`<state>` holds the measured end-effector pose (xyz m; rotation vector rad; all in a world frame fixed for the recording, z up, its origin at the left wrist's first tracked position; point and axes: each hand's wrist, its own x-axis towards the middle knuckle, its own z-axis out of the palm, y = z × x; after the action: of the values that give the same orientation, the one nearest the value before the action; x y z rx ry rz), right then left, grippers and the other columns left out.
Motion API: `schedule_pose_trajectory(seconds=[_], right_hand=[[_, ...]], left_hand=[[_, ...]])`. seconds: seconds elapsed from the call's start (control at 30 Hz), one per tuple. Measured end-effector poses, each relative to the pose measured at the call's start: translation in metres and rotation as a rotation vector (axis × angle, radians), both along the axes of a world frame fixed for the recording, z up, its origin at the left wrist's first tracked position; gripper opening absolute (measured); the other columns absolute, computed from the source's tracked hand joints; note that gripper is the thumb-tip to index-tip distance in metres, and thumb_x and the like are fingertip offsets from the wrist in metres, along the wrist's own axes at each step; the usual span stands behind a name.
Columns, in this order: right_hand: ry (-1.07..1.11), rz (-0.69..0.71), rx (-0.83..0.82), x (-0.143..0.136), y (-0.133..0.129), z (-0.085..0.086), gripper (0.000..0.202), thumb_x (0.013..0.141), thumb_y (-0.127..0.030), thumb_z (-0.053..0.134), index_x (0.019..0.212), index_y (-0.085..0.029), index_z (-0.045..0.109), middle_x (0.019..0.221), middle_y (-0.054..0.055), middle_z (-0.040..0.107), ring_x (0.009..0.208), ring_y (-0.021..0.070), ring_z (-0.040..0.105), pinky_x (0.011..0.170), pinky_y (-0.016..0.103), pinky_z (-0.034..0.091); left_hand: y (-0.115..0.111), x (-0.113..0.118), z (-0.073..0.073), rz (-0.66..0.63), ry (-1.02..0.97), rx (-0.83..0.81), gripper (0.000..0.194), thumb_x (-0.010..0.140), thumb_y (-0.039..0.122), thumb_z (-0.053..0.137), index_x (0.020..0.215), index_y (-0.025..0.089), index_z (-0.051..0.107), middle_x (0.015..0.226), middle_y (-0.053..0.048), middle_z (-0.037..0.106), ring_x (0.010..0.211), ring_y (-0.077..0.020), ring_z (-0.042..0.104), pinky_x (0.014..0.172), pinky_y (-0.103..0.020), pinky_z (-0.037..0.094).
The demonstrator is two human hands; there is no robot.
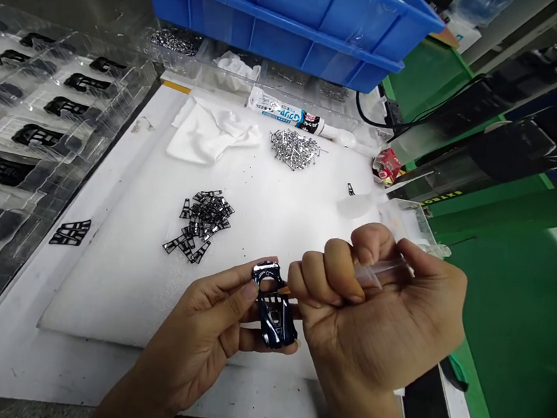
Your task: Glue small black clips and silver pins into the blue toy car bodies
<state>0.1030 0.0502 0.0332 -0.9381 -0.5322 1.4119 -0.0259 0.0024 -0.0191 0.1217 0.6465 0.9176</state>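
My left hand (215,322) is closed round a glossy dark blue toy car body shell (278,326), pinching it between thumb and fingers above the white foam sheet. The shell has a round opening at its far end and window cut-outs. My right hand (378,307) is wrapped round a translucent plastic syringe (382,272), most of it hidden by the fingers. An orange tip (284,291) shows beside that fist and meets the shell's edge near the opening. A pile of small black frame-like parts (204,217) lies beyond my left hand.
On the white foam sheet (115,271) lie a white cloth (211,131), a heap of small shiny metal parts (295,149) and a glue tube (284,111). A blue bin (280,21) stands behind. Clear trays with black parts (38,135) sit left; a phone (427,400) lies right.
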Motion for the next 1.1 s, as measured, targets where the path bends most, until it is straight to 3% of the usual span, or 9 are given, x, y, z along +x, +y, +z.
schedule_pose_trajectory(seconds=[0.47,0.77,1.1], right_hand=[[-0.024,0.01,0.042,-0.0051,0.0002,-0.0045,0.03,0.081,-0.04,0.045,0.058,-0.022,0.039,0.042,-0.007,0.02,0.036,0.0093,0.017,0.036,0.023,0.028],[-0.013,-0.062,0.065,-0.006,-0.0003,-0.0045,0.042,0.09,-0.043,0.037,0.055,-0.021,0.045,0.042,-0.006,0.019,0.036,0.0093,0.015,0.035,0.023,0.026],[-0.002,-0.113,0.06,-0.0062,-0.0003,-0.0037,0.045,0.091,-0.039,0.033,0.052,-0.021,0.046,0.043,-0.006,0.018,0.035,0.009,0.015,0.034,0.023,0.025]], left_hand=[[0.0002,0.0006,-0.0013,-0.002,0.037,0.045,0.027,0.099,0.022,0.064,0.123,0.014,0.075,0.111,-0.014,0.078,0.093,-0.0225,0.074,0.08,-0.04,0.067],[-0.0006,0.0005,-0.0007,0.009,0.014,0.027,0.024,0.1,0.021,0.063,0.119,0.012,0.076,0.105,-0.012,0.076,0.09,-0.0203,0.073,0.08,-0.04,0.068],[0.002,0.0003,0.0012,0.022,0.024,0.01,0.023,0.1,0.018,0.062,0.117,0.014,0.077,0.102,-0.01,0.075,0.088,-0.0204,0.074,0.076,-0.037,0.068]])
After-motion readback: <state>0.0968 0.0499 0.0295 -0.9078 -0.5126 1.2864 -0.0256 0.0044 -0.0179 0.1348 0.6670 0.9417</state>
